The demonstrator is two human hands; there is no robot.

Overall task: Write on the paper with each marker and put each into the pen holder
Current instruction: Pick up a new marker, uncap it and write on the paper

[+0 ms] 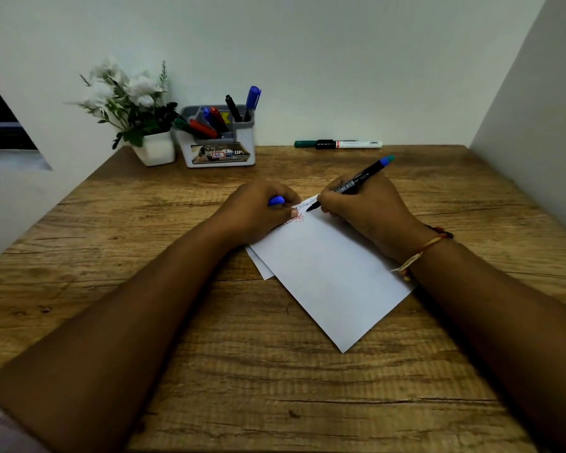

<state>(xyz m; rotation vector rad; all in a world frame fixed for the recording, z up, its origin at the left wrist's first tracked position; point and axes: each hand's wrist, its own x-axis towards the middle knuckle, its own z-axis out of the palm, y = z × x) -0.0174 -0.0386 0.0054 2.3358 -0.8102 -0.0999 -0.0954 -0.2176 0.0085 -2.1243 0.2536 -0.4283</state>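
White paper (327,276) lies tilted on the wooden desk, with red and dark writing at its top corner. My right hand (366,207) grips a black marker (356,178) with a blue end, its tip touching the paper near that writing. My left hand (258,210) rests on the paper's upper left corner and holds a blue marker cap (276,201) in curled fingers. The grey and white pen holder (219,148) stands at the back with several markers in it. By the back wall lie a green marker (304,143) and a white marker (356,144) with a black cap.
A white pot of white flowers (154,148) stands just left of the pen holder. Walls close in the desk (275,387) at the back and on the right. A second sheet (262,268) peeks out under the paper's left edge.
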